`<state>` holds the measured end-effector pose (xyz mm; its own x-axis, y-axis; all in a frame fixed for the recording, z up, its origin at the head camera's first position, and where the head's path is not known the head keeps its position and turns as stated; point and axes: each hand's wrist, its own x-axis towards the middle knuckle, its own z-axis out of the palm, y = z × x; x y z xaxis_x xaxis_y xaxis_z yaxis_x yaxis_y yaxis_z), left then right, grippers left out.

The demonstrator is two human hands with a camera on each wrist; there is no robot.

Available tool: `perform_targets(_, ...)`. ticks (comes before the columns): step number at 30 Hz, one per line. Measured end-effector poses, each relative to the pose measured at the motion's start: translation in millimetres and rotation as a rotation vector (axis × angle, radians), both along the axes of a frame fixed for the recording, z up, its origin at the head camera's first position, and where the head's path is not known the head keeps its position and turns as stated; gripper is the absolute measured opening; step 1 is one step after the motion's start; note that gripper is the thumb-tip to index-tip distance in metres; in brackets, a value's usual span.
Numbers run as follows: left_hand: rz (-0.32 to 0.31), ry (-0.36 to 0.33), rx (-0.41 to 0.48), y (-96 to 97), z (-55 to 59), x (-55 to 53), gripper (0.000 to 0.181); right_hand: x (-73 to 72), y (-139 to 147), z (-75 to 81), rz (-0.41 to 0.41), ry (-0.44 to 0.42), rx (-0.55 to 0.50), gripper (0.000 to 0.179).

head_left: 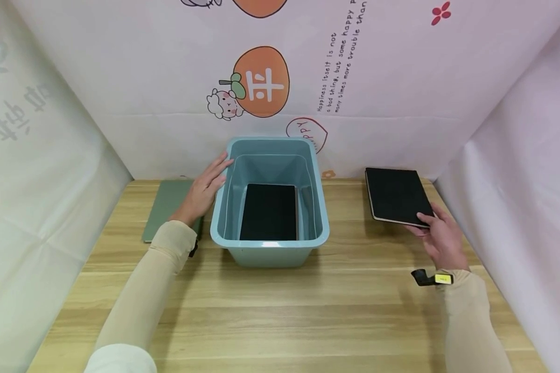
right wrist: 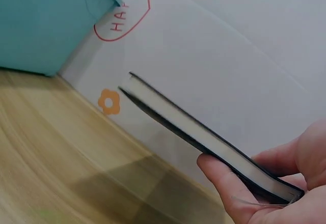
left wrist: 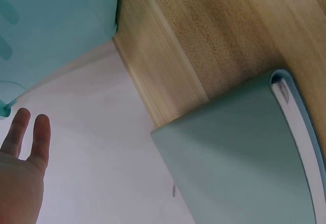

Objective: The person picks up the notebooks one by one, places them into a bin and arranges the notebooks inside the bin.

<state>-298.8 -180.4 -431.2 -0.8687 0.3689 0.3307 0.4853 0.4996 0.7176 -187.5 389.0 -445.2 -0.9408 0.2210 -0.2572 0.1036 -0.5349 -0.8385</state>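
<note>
My right hand (head_left: 443, 238) grips a black notebook (head_left: 396, 196) by its near right corner, thumb on the cover and fingers beneath. In the right wrist view the notebook (right wrist: 198, 132) is tilted above the table, pale page edges showing. A light blue bin (head_left: 269, 254) stands mid-table with another black notebook (head_left: 268, 212) lying inside; something under that one is mostly hidden. My left hand (head_left: 205, 189) rests with straight fingers at the bin's left rim. Below the left forearm lies a green notebook (head_left: 165, 207), its pages and spine visible in the left wrist view (left wrist: 239, 147).
The wooden table (head_left: 270, 316) runs back to a printed white cloth (head_left: 401, 77) hanging behind it. White cloth also hangs along the left (head_left: 37, 207) and right sides. The bin stands between the green notebook and the held one.
</note>
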Motion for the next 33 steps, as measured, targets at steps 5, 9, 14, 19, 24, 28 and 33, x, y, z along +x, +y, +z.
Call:
perform_targets(5, 0.003, 0.005, -0.009, 0.5, 0.9, 0.9, 0.051, 3.1, -4, 7.6, 0.015, 0.052, -0.022, 0.092)
perform_targets(9, 0.005, 0.004, -0.012, 0.1, 0.7, 0.6, 0.05, 4.1, -8, 16.0, 0.013, 0.099, -0.086, 0.093)
perform_targets(14, 0.005, -0.005, -0.008, -0.6, 0.7, 0.4, 0.049, 5.2, -14, 25.6, 0.011, 0.118, -0.123, 0.093)
perform_targets(19, 0.003, -0.006, -0.008, -0.8, 0.1, -0.4, 0.05, 7.5, -19, 33.2, 0.031, 0.128, -0.121, 0.091)
perform_targets(24, -0.004, -0.01, -0.003, -1.3, -0.3, -1.2, 0.052, 9.4, -25, 41.1, 0.063, 0.162, -0.121, 0.089)
perform_targets(28, -0.002, -0.013, -0.008, -1.0, 0.0, -0.9, 0.051, 10.8, -31, 47.5, 0.071, 0.174, -0.113, 0.089)
perform_targets(33, -0.002, -0.015, -0.005, 0.4, 0.1, -0.2, 0.051, 11.5, -38, 55.8, 0.083, 0.182, -0.095, 0.087)
